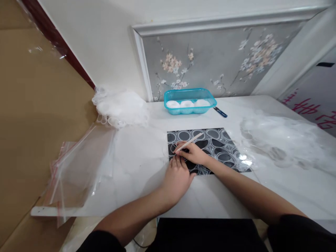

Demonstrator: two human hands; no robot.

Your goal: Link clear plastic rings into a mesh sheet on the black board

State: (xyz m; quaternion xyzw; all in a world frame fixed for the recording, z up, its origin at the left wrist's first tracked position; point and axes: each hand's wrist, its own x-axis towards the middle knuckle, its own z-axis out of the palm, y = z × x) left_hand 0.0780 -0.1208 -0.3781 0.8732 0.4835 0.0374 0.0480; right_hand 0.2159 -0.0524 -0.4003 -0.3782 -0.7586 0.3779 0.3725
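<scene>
On the white table lies a black sheet printed or overlaid with whitish ring and teardrop outlines; a transparent layer shines at its right edge. My left hand rests palm down at the sheet's left lower edge, fingers stretched out. Just beyond it, my right hand grips a thin pale stick, slanting up to the right. Its lower end is by my fingertips over the sheet's left part. Whether those fingertips also pinch a ring outline is too small to make out.
A blue plastic basket with several white round items stands at the back, a dark blue cutter beside it. White ring-edged film is heaped at the back left; transparent film scraps spread right. Zip bags overhang the left edge.
</scene>
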